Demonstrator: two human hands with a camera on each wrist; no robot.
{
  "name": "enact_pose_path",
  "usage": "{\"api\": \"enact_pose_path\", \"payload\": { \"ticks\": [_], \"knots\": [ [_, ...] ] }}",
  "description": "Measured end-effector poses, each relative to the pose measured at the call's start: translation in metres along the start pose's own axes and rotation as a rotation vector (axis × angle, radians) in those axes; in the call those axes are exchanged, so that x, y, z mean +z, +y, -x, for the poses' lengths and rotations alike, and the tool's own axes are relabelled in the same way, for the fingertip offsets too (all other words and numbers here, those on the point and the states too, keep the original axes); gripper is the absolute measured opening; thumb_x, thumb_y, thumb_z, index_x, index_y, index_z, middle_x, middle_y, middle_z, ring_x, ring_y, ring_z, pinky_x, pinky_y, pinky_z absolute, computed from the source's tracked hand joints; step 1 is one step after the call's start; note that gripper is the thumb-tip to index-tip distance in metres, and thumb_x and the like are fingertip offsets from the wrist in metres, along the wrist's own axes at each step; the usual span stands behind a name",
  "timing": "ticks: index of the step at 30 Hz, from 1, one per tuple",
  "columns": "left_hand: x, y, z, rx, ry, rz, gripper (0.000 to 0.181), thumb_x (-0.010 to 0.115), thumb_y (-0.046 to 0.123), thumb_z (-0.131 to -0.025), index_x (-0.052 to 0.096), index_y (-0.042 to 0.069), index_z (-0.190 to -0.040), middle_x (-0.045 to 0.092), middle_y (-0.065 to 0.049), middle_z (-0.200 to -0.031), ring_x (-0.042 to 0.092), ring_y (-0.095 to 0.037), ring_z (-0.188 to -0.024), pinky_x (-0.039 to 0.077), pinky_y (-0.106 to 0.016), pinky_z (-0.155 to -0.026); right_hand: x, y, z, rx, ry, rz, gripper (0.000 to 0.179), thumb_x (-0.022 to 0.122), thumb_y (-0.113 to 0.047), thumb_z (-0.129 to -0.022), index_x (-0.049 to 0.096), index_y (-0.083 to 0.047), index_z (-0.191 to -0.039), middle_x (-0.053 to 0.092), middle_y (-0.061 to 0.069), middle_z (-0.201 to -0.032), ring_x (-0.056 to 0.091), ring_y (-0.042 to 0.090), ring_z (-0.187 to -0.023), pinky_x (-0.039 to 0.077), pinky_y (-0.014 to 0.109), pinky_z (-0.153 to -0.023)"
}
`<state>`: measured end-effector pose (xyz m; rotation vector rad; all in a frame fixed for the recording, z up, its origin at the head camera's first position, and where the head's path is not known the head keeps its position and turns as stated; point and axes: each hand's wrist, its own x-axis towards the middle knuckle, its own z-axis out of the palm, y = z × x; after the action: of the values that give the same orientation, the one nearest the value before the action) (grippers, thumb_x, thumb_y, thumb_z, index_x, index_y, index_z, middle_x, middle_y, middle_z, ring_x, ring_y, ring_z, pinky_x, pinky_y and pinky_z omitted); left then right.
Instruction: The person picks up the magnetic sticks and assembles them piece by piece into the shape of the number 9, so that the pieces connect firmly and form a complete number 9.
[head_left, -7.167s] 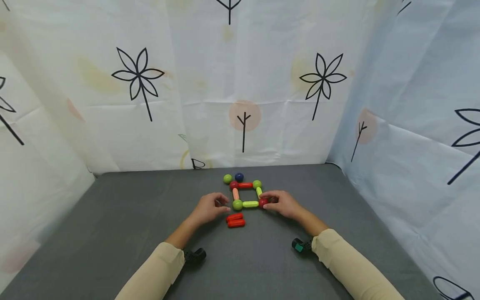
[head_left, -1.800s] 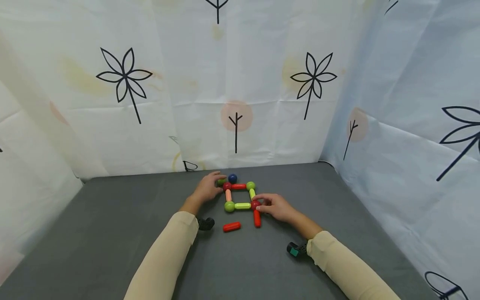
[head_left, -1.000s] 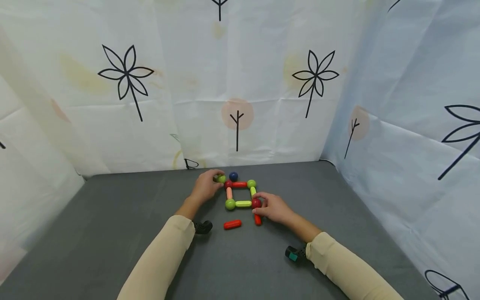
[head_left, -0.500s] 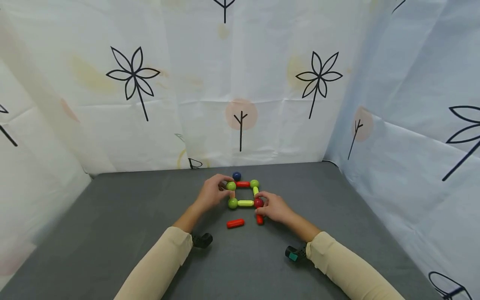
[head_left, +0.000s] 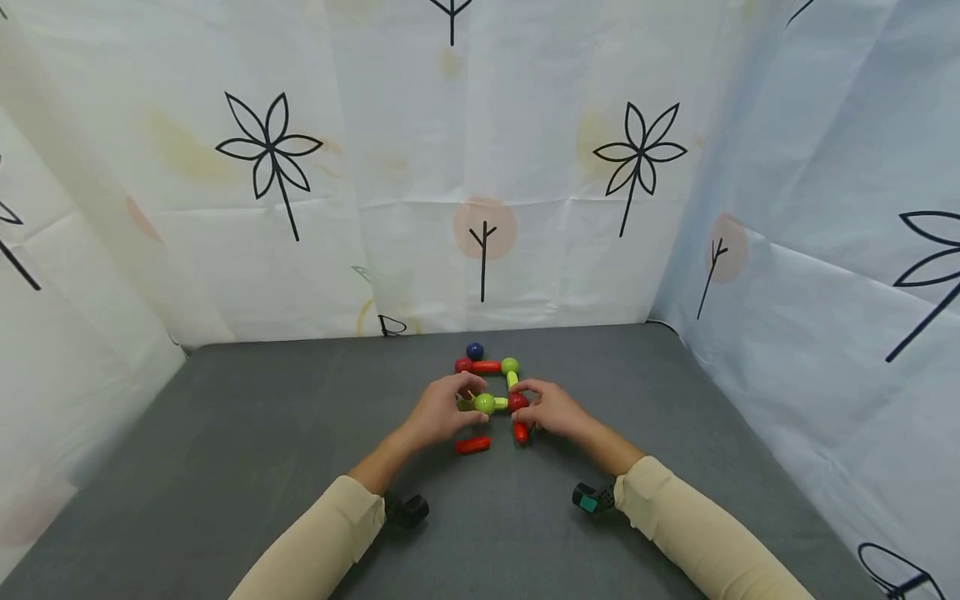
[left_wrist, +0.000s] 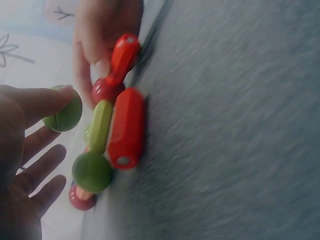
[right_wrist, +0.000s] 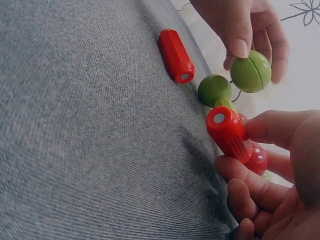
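My left hand [head_left: 442, 410] pinches a green ball [right_wrist: 251, 71] between thumb and fingers, held in the air over the ball-and-stick square. My right hand [head_left: 557, 410] grips the red ball [head_left: 517, 402] at the square's near right corner. From that ball a red stick [right_wrist: 229, 134] sticks out toward me, its end showing a metal dot. A yellow-green stick [left_wrist: 101, 126] joins the red ball to another green ball [left_wrist: 92, 172], the near left corner. A second red stick [head_left: 472, 446] lies loose just in front. The square's left side is mostly hidden by my left hand in the head view.
A blue ball [head_left: 475, 351] sits behind the square, by its far left red ball [head_left: 463, 366]. A red stick [head_left: 487, 367] and a green ball [head_left: 510, 366] form the far side. The grey table [head_left: 300, 433] meets patterned cloth walls at its back and right.
My left hand has picked up the green ball from beside the far left corner and brought it nearer and to the right. Earlier, one red stick joined the near right red ball, which my right hand keeps holding.
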<state>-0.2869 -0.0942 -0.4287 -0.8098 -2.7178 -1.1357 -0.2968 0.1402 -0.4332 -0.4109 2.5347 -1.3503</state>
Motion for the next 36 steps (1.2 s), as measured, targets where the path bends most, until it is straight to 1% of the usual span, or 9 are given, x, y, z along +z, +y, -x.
{"api": "enact_pose_path", "payload": {
  "ticks": [6, 10, 13, 17, 20, 24, 28, 31, 36],
  "knots": [
    [0.011, 0.009, 0.008, -0.037, -0.041, -0.003, 0.057, 0.084, 0.022, -0.078, 0.058, 0.016, -0.128, 0.065, 0.005, -0.101, 0.056, -0.018, -0.097, 0.045, -0.043, -0.087, 0.0, 0.001, -0.001, -0.017, -0.005, -0.019, 0.042, 0.071, -0.012, -0.089, 0.059, -0.004, -0.128, 0.063, 0.003, -0.067, 0.056, 0.018, -0.058, 0.046, 0.031, -0.055],
    [0.017, 0.014, 0.011, -0.046, -0.063, -0.004, 0.068, 0.085, 0.025, -0.076, 0.054, 0.018, -0.136, 0.067, 0.009, -0.098, 0.054, -0.02, -0.1, 0.035, -0.051, -0.097, 0.0, 0.002, -0.002, -0.024, -0.002, -0.02, 0.04, 0.071, -0.011, -0.089, 0.06, -0.005, -0.127, 0.063, 0.003, -0.066, 0.055, 0.018, -0.057, 0.046, 0.031, -0.055],
    [0.022, 0.016, 0.013, -0.048, -0.076, -0.006, 0.075, 0.086, 0.027, -0.075, 0.05, 0.02, -0.14, 0.066, 0.012, -0.096, 0.052, -0.02, -0.101, 0.03, -0.055, -0.101, 0.001, 0.001, -0.001, -0.03, 0.006, -0.017, 0.04, 0.071, -0.011, -0.088, 0.06, -0.006, -0.126, 0.063, 0.002, -0.066, 0.054, 0.017, -0.056, 0.044, 0.03, -0.053],
    [0.029, 0.017, 0.014, -0.048, -0.097, -0.012, 0.08, 0.086, 0.027, -0.075, 0.047, 0.023, -0.143, 0.064, 0.015, -0.095, 0.052, -0.017, -0.1, 0.034, -0.052, -0.096, 0.0, 0.001, -0.001, -0.032, 0.014, -0.024, 0.04, 0.071, -0.01, -0.088, 0.06, -0.005, -0.126, 0.062, 0.002, -0.066, 0.053, 0.017, -0.056, 0.044, 0.03, -0.053],
    [0.033, 0.019, 0.015, -0.036, -0.11, -0.023, 0.081, 0.087, 0.028, -0.074, 0.046, 0.024, -0.144, 0.064, 0.016, -0.094, 0.052, -0.015, -0.099, 0.034, -0.05, -0.095, 0.001, 0.0, 0.0, -0.024, 0.015, -0.022, 0.041, 0.071, -0.01, -0.087, 0.06, -0.005, -0.126, 0.062, 0.002, -0.066, 0.053, 0.017, -0.056, 0.044, 0.029, -0.053],
    [0.036, 0.024, 0.015, -0.022, -0.119, -0.021, 0.081, 0.087, 0.029, -0.073, 0.046, 0.023, -0.143, 0.063, 0.017, -0.09, 0.053, -0.014, -0.094, 0.03, -0.052, -0.097, 0.002, -0.001, -0.001, -0.015, 0.016, -0.019, 0.042, 0.071, -0.01, -0.088, 0.059, -0.005, -0.128, 0.062, 0.002, -0.065, 0.053, 0.017, -0.056, 0.043, 0.028, -0.053],
    [0.04, 0.026, 0.014, -0.033, -0.129, -0.016, 0.082, 0.088, 0.028, -0.072, 0.046, 0.021, -0.143, 0.062, 0.018, -0.086, 0.055, -0.011, -0.089, 0.031, -0.054, -0.097, 0.003, 0.0, -0.002, -0.011, 0.018, -0.025, 0.043, 0.07, -0.009, -0.088, 0.059, -0.003, -0.129, 0.062, 0.003, -0.064, 0.053, 0.017, -0.056, 0.043, 0.028, -0.052],
    [0.043, 0.028, 0.015, -0.066, -0.129, -0.005, 0.083, 0.088, 0.028, -0.072, 0.046, 0.019, -0.144, 0.063, 0.018, -0.085, 0.058, -0.007, -0.085, 0.033, -0.055, -0.098, 0.003, -0.001, -0.002, -0.007, 0.018, -0.025, 0.042, 0.069, -0.009, -0.088, 0.059, -0.004, -0.128, 0.062, 0.003, -0.065, 0.052, 0.016, -0.056, 0.043, 0.027, -0.053],
    [0.046, 0.032, 0.015, -0.169, -0.119, 0.013, 0.08, 0.087, 0.031, -0.072, 0.048, 0.016, -0.141, 0.064, 0.017, -0.084, 0.059, -0.006, -0.083, 0.031, -0.054, -0.098, 0.002, -0.002, 0.001, -0.042, 0.019, -0.023, 0.042, 0.068, -0.009, -0.087, 0.058, 0.0, -0.127, 0.062, 0.002, -0.065, 0.054, 0.014, -0.055, 0.043, 0.025, -0.052]
  ]
}}
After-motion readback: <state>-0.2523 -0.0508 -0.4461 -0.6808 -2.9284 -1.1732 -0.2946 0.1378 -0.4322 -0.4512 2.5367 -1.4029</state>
